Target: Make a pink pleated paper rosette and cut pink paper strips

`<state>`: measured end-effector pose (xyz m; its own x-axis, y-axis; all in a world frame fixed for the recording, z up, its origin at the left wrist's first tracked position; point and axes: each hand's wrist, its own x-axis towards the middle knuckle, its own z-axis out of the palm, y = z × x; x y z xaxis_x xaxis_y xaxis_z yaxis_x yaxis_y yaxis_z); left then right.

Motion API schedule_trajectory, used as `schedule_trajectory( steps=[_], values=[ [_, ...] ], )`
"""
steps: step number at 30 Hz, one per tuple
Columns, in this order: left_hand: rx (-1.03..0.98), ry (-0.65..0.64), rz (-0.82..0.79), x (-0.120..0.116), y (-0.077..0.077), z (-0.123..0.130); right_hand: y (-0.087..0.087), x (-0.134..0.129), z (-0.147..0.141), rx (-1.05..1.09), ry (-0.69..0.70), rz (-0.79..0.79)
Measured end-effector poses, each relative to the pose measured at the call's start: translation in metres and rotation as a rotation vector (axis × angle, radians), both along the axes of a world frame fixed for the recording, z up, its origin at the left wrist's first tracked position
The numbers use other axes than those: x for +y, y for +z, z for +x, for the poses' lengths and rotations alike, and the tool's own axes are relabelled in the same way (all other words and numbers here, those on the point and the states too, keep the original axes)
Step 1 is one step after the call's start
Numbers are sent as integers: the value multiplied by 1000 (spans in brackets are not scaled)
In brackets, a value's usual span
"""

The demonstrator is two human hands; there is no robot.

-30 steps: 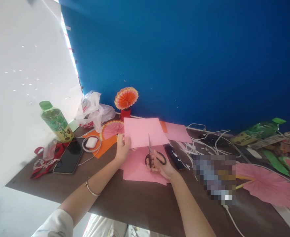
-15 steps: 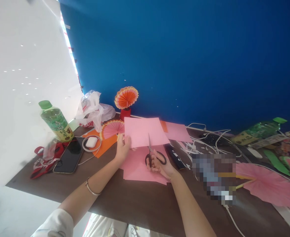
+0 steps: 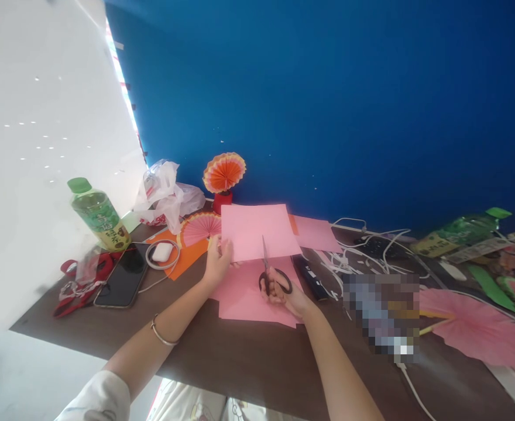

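My left hand (image 3: 217, 258) pinches the left edge of a pink sheet of paper (image 3: 249, 228), which is raised over the desk. In my right hand (image 3: 286, 295) is a pair of scissors (image 3: 264, 257), fingers in the dark handle loops. The blades point away from me and lie against the near part of the sheet; one blade shows in front of the paper, and I cannot tell if the other is behind it. Below, more pink paper (image 3: 253, 304) rests on the desk under my right hand.
On the left stand a green-capped bottle (image 3: 102, 219), a phone (image 3: 123, 278) and a white earphone case (image 3: 162, 252). A folded paper rosette (image 3: 225, 173) rises at the back. White cables (image 3: 340, 263), a black keyboard-like item and a pink paper fan (image 3: 481, 327) lie to the right.
The raised pink sheet has tilted slightly, its far right corner shifting up and right. The scissors' handle loops look a little closer together. My left hand keeps its grip.
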<state>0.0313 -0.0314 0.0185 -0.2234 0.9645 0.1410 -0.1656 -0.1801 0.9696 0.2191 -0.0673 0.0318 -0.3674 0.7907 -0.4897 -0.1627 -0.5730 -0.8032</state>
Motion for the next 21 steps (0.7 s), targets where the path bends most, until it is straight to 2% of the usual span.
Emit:
schedule_trajectory(
  steps=[4, 9, 16, 21],
  values=[
    [7, -34, -5, -1, 3, -1, -3, 0, 1, -69, -7, 75],
    [19, -19, 12, -1, 3, -2, -6, 1, 0, -141, 66, 154],
    [50, -32, 10, 0, 1, -2, -1, 2, 0, -208, 135, 237],
    [99, 39, 25, -2, 5, -2, 2, 3, -2, -266, 151, 265]
  ],
)
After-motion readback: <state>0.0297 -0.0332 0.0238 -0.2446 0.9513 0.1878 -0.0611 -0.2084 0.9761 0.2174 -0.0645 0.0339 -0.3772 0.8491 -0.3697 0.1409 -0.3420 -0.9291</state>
